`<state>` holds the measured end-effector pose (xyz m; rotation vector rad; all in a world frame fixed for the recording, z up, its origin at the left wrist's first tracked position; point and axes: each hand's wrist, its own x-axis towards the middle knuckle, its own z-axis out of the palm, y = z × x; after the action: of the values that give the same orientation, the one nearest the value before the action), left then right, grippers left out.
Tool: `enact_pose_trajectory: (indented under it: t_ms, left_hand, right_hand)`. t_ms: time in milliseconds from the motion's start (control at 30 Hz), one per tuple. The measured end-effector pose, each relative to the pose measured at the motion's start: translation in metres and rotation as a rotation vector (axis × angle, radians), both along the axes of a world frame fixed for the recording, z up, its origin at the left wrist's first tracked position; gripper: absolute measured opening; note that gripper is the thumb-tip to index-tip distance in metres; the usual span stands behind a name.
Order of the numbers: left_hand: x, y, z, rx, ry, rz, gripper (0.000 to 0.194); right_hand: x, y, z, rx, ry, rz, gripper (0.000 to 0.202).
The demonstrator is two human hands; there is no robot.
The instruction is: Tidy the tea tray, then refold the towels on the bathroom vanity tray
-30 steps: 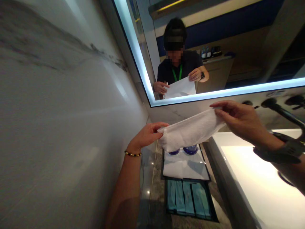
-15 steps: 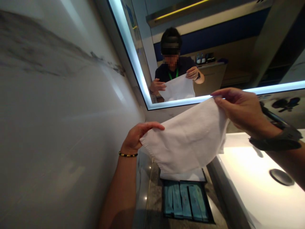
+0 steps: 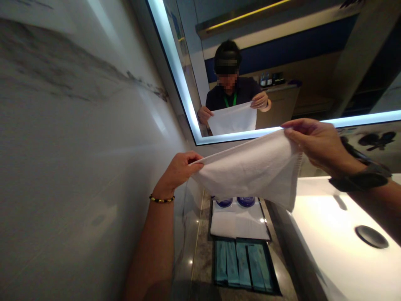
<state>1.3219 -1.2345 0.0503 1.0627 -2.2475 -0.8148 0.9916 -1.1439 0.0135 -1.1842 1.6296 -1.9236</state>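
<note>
Now that the white terry towel (image 3: pixel 250 169) is pulled flatter than half a second ago, left hand (image 3: pixel 178 171) at 9 o'clock and right hand (image 3: pixel 316 144) at 3 o'clock have fingers pinching its top corners.

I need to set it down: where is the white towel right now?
Mid-frame in the head view, the white towel is stretched between left hand and right hand, above the tray.

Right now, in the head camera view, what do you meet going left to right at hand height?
Marble wall → left hand pinching one towel corner → white towel stretched between the hands → right hand pinching the other corner → dark watch on that wrist.
</note>
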Motion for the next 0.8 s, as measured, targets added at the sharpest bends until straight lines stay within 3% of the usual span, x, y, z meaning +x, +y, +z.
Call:
enact_pose_trajectory:
  t_ms: [133,267,633,733,800]
  left_hand:
    - [0.006,-0.008,-0.002,0.016,0.225,0.180,0.019]
    - [0.007,-0.012,-0.009,0.079,0.393,0.229,0.024]
    - [0.001,-0.014,-0.010,0.051,0.476,0.266,0.027]
    - [0.009,-0.005,-0.011,0.005,0.482,0.286,0.022]
    - [0.021,0.009,-0.021,0.001,0.487,0.309,0.019]
  right_hand:
    - [-0.004,-0.006,-0.008,-0.027,0.006,0.020,0.018]
    - [-0.006,-0.009,-0.012,0.003,-0.008,0.019,0.016]
    - [-0.004,-0.014,-0.019,0.023,0.004,0.024,0.018]
    - [-0.002,-0.002,-0.019,-0.035,0.019,0.070,0.024]
    - [-0.001,0.017,-0.027,-0.060,0.053,0.122,0.030]
